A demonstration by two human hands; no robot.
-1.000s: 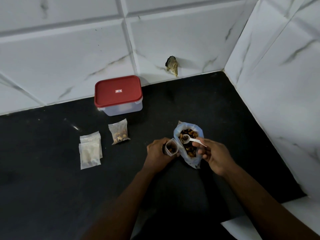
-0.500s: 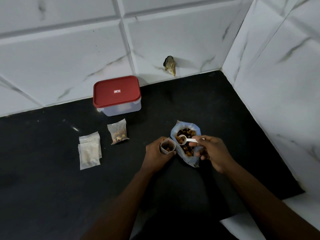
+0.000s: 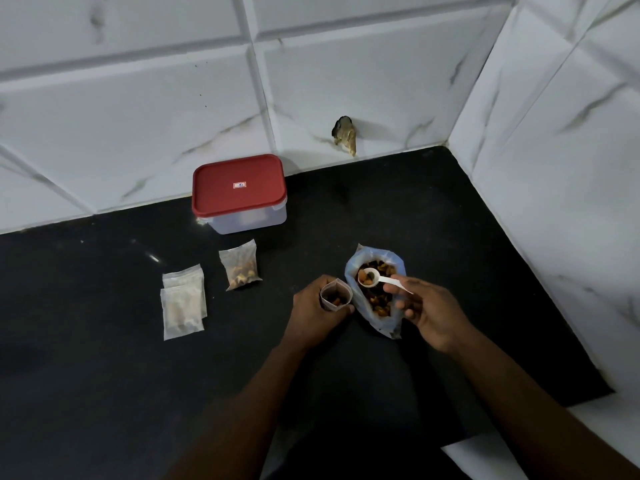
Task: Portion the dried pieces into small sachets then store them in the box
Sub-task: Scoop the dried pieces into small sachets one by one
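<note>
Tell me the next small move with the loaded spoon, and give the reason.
Probably carry the spoon across and tip it into the sachet. Its bowl holds dried pieces and sits over the bag. The left hand holds the sachet upright and open right beside the bag, and it looks only partly filled. The right hand pinches the spoon's handle.

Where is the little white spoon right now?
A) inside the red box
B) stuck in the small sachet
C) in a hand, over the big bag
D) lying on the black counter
C: the right hand holds the spoon, with pieces in it, above the open bag.
</note>
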